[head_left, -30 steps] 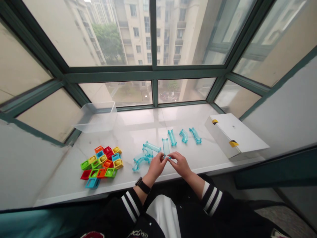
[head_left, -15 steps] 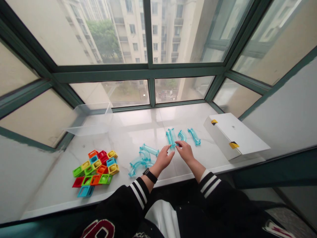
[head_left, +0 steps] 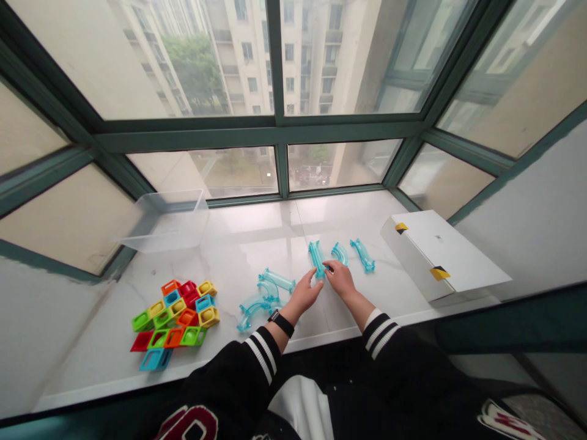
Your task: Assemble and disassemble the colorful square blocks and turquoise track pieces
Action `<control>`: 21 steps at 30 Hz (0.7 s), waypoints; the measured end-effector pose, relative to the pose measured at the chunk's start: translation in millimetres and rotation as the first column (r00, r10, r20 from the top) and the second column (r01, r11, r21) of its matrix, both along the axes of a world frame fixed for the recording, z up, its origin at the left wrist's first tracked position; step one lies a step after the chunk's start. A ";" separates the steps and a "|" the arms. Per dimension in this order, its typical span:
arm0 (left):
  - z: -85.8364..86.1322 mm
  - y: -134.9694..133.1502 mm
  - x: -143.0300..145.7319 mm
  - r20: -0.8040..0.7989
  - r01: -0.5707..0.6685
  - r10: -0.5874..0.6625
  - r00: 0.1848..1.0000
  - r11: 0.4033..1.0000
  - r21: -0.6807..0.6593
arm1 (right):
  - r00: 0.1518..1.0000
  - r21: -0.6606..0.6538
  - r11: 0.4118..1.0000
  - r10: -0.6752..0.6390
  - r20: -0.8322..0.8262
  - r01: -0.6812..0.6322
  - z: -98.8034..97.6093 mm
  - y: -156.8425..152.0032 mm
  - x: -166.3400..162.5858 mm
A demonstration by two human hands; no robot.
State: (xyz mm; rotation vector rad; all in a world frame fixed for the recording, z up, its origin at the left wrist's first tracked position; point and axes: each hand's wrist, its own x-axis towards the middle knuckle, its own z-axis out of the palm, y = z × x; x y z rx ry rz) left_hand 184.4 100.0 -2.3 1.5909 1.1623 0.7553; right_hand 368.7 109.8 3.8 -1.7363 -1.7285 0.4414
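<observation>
A straight, see-through blue track piece (head_left: 316,253) lies on the white ledge, pointing away from me. My left hand (head_left: 306,295) has its fingertips at the piece's near end, on the left side. From the right, my right hand (head_left: 340,278) pinches the same end between thumb and fingers. A curved blue piece (head_left: 340,252) and another straight blue piece (head_left: 362,255) lie to the right. Left of my hands is a loose group of blue track pieces (head_left: 266,294), some straight and some curved, partly overlapping.
Colourful hollow blocks (head_left: 177,315) are spread at the left of the ledge (head_left: 238,226). A clear plastic bin (head_left: 172,223) stands behind them. At the right is a white box (head_left: 452,250) with yellow-and-black tabs. Windows with green frames (head_left: 257,138) enclose the ledge.
Two straight blue pieces lay side by side with a slight gap; now they look pressed together or overlapped as one narrower shape. Both hands stay at the near end. The view has shifted slightly.
</observation>
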 end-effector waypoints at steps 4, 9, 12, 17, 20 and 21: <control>-1.2 -1.7 1.4 0.008 0.003 -0.003 1.000 1.000 -0.004 | 1.000 0.001 1.000 0.009 0.001 -0.009 -2.7 1.6 1.0; -2.9 -2.4 2.3 0.006 -0.004 0.004 1.000 1.000 -0.015 | 1.000 -0.014 1.000 0.011 0.004 -0.011 -5.9 3.3 1.6; -3.4 -3.3 2.3 0.005 -0.004 0.004 1.000 1.000 -0.026 | 1.000 -0.017 1.000 0.012 0.001 -0.012 -6.3 3.7 2.3; -4.1 -3.9 3.5 0.009 -0.008 0.008 1.000 0.999 -0.036 | 1.000 -0.013 1.000 0.029 0.006 -0.029 -4.6 3.8 2.6; -5.5 -3.3 4.7 0.012 -0.010 0.011 1.000 0.999 -0.043 | 0.999 -0.006 0.999 0.038 0.017 -0.038 -3.7 3.5 2.4; -6.0 -3.2 5.0 0.013 -0.010 0.010 1.000 0.999 -0.045 | 0.999 -0.003 0.999 0.043 0.018 -0.043 -3.4 3.4 2.4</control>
